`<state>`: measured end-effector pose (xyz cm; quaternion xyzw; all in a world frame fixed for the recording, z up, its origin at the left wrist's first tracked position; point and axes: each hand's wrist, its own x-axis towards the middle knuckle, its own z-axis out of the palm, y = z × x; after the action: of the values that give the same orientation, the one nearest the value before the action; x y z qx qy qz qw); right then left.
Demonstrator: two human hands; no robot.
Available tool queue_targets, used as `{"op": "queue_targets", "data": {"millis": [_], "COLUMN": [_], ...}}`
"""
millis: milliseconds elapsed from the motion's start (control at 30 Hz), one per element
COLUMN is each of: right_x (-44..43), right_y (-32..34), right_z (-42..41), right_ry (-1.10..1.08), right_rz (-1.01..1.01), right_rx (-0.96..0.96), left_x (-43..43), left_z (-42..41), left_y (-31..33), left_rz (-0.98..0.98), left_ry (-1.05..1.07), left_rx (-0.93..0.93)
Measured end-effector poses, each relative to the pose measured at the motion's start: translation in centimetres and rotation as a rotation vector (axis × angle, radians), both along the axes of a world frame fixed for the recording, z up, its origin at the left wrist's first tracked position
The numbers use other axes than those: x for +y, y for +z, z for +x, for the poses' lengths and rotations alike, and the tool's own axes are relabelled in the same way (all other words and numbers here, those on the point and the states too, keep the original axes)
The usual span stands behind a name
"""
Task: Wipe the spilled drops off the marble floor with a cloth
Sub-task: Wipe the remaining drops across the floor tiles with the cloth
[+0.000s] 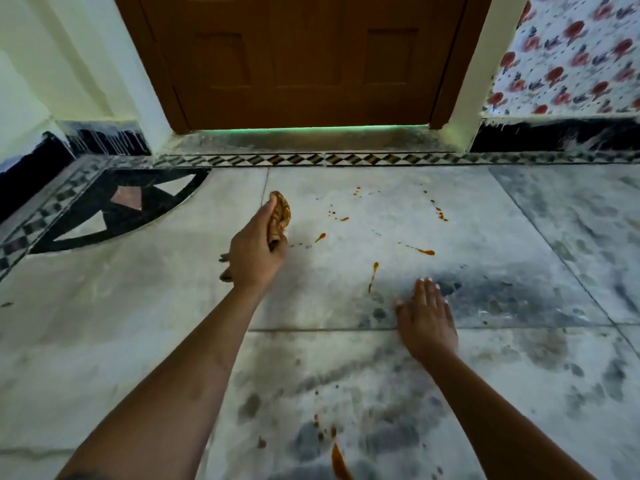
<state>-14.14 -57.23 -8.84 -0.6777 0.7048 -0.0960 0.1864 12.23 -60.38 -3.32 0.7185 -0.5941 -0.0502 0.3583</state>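
My left hand (pixel 254 252) is closed around a bunched brown-orange cloth (pixel 281 213), whose wad sticks out above the fingers, just over the grey-white marble floor (pixel 138 289). Orange drops lie scattered to the right of the cloth: a streak (pixel 320 237), a long drip (pixel 374 271), a splash (pixel 426 252) and small spots further back (pixel 440 213). A larger orange smear (pixel 337 462) lies near the bottom edge. My right hand (pixel 426 317) rests flat on the floor with fingers spread, just right of the long drip.
A brown wooden door (pixel 304 60) stands shut straight ahead behind a raised threshold (pixel 304 138). A patterned tile border (pixel 311 160) runs across the floor, with a black inlay corner (pixel 114 209) at left. A floral cloth (pixel 571 53) hangs at right.
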Motion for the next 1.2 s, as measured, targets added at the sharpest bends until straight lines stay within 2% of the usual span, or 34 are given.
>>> {"op": "queue_targets", "data": {"millis": [67, 133, 167, 200, 300, 433, 600, 700, 833, 933, 1000, 1067, 1200], "right_x": [-1.6, -2.7, -3.0, -3.1, -3.2, -3.3, -3.3, -3.4, -3.4, -3.4, -3.4, -3.3, -3.5], "right_y": [-1.6, -3.0, -3.5, -3.8, -4.1, -4.1, -3.5, -3.4, -3.5, -3.4, -3.4, -3.4, -3.6], "right_z": [-0.2, -0.2, -0.2, 0.0, 0.1, 0.2, 0.4, 0.5, 0.4, 0.4, 0.5, 0.4, 0.4], "right_ry": [-0.014, -0.02, -0.035, -0.053, -0.058, -0.071, -0.075, -0.084, -0.082, -0.083, -0.084, -0.09, -0.097], "right_rz": [-0.016, -0.058, -0.104, -0.154, -0.194, -0.185, -0.129, -0.118, -0.107, -0.103, -0.103, -0.102, -0.131], "right_rx": [0.026, 0.1, 0.123, 0.131, 0.145, 0.158, 0.164, 0.162, 0.172, 0.173, 0.171, 0.172, 0.162], "left_x": [-2.0, -3.1, -3.7, -4.2, -7.1, -11.1, -5.9, -6.4, -12.4, -11.8, -8.1, -4.7, -7.5], "left_z": [0.4, 0.5, 0.3, 0.2, -0.5, -3.5, -3.3, -0.6, -1.2, -3.2, -3.0, -1.2, 3.3], "left_y": [-2.1, -4.1, -4.9, -5.2, -6.1, -6.4, -7.5, -7.3, -6.8, -7.1, -7.4, -7.4, -7.3], "left_rz": [0.288, 0.597, 0.659, 0.662, 0.675, 0.661, 0.538, 0.566, 0.655, 0.625, 0.543, 0.504, 0.565], "left_ry": [-0.137, -0.139, -0.097, -0.052, -0.003, -0.046, -0.186, -0.106, 0.038, -0.066, -0.206, -0.258, -0.047], "left_rx": [-0.185, -0.162, -0.108, -0.092, -0.275, -0.301, -0.448, -0.446, -0.328, -0.362, -0.443, -0.491, -0.453]}}
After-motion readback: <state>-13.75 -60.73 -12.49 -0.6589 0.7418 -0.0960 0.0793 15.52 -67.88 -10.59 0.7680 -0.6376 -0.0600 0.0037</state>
